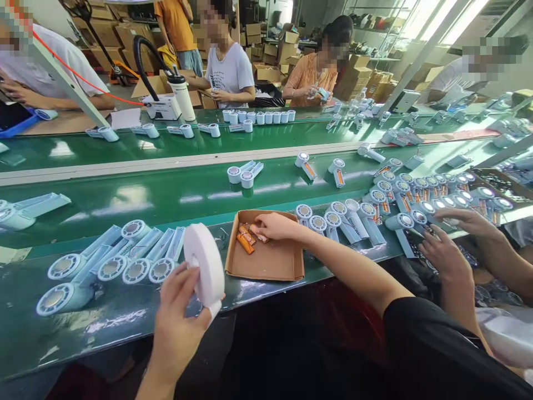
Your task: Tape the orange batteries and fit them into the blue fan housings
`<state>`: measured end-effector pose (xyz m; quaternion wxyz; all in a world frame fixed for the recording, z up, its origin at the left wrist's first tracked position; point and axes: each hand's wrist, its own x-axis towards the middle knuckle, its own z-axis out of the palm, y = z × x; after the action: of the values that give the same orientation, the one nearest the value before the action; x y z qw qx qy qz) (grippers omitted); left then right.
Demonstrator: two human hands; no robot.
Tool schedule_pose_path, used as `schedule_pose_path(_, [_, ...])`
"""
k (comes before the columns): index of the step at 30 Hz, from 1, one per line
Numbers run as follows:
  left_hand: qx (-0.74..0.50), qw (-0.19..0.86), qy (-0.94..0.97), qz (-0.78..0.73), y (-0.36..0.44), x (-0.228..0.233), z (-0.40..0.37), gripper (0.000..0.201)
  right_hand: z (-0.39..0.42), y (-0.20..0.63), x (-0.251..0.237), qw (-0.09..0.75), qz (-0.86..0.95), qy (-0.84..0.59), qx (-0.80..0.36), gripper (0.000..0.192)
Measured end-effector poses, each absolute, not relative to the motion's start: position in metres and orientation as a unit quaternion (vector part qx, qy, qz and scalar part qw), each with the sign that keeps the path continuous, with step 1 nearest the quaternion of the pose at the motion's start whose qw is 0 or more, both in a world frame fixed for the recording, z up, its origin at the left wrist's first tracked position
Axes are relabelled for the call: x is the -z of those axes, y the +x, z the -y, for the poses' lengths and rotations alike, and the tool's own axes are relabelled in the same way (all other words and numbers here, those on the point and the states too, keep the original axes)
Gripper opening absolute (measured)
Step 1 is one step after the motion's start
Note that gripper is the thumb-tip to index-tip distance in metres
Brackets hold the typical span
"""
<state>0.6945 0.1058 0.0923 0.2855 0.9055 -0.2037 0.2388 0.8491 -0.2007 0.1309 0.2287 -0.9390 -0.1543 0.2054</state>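
Observation:
My left hand [177, 311] is closed on a roll of white tape [205, 265], held upright above the table edge with its loose end by my thumb. My right hand [278, 226] reaches into a shallow cardboard tray [275, 264], its fingers pinching at one of the orange cylindrical batteries [245, 240] with thin wires. The fingertips partly cover that battery. Light-blue handheld fan bodies [137, 269] with round heads lie left of the tape, and more fan bodies [333, 218] lie right of the tray.
A co-worker's hands [445, 253] handle fan parts at the right. Many fan bodies with orange batteries [402, 186] crowd that side. A green conveyor belt [183, 189] runs beyond the tray, carrying scattered fan bodies. Several people work across it, near a white bottle [182, 99].

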Motion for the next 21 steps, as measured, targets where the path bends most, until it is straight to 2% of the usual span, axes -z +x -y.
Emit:
schedule_pose_path(2, [-0.258,0.288,0.897,0.211,0.697,-0.093,-0.094,0.073,0.217,0.842,-0.138,0.313,0.158,-0.913,-0.206,0.038])
schedule_pose_path(6, [-0.281,0.193,0.899,0.274,0.704,-0.106,-0.086,0.085,0.225,0.814,-0.147,0.634,0.139,-0.744,-0.159,0.053])
schedule_pose_path(8, [-0.280,0.148,0.901,0.296,0.709,-0.113,-0.086,0.091,0.218,0.797,-0.152,0.701,0.148,-0.683,-0.145,0.060])
schedule_pose_path(10, [-0.272,0.112,0.903,0.315,0.712,-0.119,-0.085,0.094,0.210,0.784,-0.162,0.691,0.168,-0.690,-0.132,0.054])
schedule_pose_path(13, [-0.275,0.083,0.898,0.334,0.714,-0.124,-0.083,0.096,0.204,0.776,-0.176,0.634,0.197,-0.738,-0.126,0.036])
schedule_pose_path(17, [-0.275,0.035,0.891,0.361,0.722,-0.131,-0.092,0.096,0.210,0.785,-0.183,0.581,0.217,-0.761,-0.192,0.029])
schedule_pose_path(21, [-0.259,-0.010,0.880,0.398,0.737,-0.146,-0.110,0.093,0.217,0.791,-0.171,0.614,0.198,-0.726,-0.236,0.030])
